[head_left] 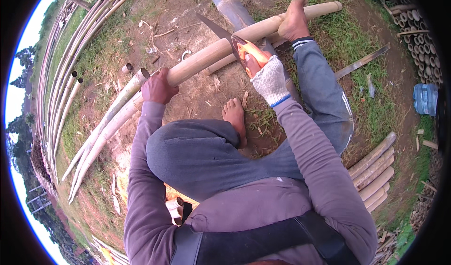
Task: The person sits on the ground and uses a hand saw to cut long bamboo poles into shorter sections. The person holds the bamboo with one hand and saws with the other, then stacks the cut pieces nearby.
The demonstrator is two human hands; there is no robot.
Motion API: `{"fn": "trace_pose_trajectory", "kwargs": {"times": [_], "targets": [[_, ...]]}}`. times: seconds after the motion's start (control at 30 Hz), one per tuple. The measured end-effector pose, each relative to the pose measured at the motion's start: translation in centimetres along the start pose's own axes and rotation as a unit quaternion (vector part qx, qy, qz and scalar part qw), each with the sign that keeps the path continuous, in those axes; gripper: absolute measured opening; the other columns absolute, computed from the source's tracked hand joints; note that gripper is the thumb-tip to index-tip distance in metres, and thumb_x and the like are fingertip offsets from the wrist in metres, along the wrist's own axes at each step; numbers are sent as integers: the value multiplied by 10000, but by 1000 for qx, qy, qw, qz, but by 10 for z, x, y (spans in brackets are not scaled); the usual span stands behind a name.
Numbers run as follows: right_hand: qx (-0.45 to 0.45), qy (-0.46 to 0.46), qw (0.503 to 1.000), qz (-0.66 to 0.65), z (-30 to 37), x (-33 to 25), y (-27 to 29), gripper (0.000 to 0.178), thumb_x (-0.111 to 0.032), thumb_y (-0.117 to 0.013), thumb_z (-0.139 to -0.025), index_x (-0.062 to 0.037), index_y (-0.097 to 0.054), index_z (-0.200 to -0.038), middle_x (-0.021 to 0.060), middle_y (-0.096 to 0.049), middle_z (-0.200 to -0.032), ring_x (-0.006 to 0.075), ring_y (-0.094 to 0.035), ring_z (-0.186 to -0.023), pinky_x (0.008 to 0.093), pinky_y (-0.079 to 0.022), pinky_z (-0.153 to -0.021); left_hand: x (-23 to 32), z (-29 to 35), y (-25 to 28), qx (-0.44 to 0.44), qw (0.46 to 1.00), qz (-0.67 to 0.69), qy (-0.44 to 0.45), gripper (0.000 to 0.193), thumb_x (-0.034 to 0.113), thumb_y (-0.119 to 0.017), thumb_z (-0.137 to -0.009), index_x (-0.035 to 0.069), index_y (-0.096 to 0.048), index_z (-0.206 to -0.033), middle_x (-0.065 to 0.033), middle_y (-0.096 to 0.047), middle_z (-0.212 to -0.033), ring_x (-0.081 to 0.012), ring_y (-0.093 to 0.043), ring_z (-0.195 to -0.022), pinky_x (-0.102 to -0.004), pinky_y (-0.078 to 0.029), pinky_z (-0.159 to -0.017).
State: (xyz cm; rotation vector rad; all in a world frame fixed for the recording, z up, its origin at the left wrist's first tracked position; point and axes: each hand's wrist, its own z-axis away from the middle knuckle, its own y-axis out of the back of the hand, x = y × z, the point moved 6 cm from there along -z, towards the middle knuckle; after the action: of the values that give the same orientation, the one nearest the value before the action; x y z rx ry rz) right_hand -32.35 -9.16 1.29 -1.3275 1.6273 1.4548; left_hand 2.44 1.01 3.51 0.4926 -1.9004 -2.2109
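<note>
A long bamboo pole (202, 60) slants from the lower left up to the far right. My bare left hand (159, 86) is closed round it. My right hand (270, 78), in a white knitted glove with a blue cuff, grips the orange handle of a handsaw (217, 29). The saw's dark blade lies across the pole, right of my left hand, with its tip pointing away to the far left. My bare right foot (295, 21) presses on the pole near its far right end. Under the pole runs a thick grey log (231, 7).
Another bamboo pole (112, 100) lies beside the held one. Long poles (58, 91) are spread at the left. Cut bamboo lengths (373, 171) lie at the right, below a stack of short tubes (425, 53) and a blue water jug (425, 99). My left foot (235, 119) is on the dirt.
</note>
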Motion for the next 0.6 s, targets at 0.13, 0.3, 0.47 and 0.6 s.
{"fn": "trace_pose_trajectory", "kwargs": {"times": [0.13, 0.3, 0.47, 0.6], "targets": [[-12, 20, 1000, 16, 76, -15, 65, 249, -215, -780, -1027, 18, -697, -996, 182, -694, -780, 350, -702, -680, 417, -535, -647, -7, 2, -5, -22, 1000, 16, 16, 594, 410, -918, -725, 174, -695, -1222, -140, -791, -994, -368, -789, -942, -500, -627, -822], [-45, -126, 987, -92, 157, -19, 132, 246, -187, -740, -1059, 49, -670, -1063, 64, -704, -786, 100, -632, -651, 291, -508, -603, -5, 14, -3, 6, 1000, 18, 15, 574, 403, -923, -735, 164, -688, -1202, -140, -787, -1032, -366, -788, -939, -502, -628, -816], [19, 36, 999, -1, 1, -2, 13, 278, -242, -782, -1019, 24, -705, -1001, 223, -710, -812, 419, -714, -717, 456, -545, -652, 7, -5, -1, 25, 1000, -1, -14, 569, 410, -920, -733, 156, -678, -1181, -149, -789, -1025, -381, -789, -938, -503, -632, -821], [-8, 22, 1000, -11, 20, -4, 21, 276, -237, -789, -1016, 28, -710, -1015, 210, -701, -792, 409, -715, -714, 450, -543, -656, 3, 1, 8, 12, 1000, 0, 3, 580, 409, -922, -732, 163, -681, -1199, -158, -793, -1021, -380, -791, -938, -510, -633, -817]]}}
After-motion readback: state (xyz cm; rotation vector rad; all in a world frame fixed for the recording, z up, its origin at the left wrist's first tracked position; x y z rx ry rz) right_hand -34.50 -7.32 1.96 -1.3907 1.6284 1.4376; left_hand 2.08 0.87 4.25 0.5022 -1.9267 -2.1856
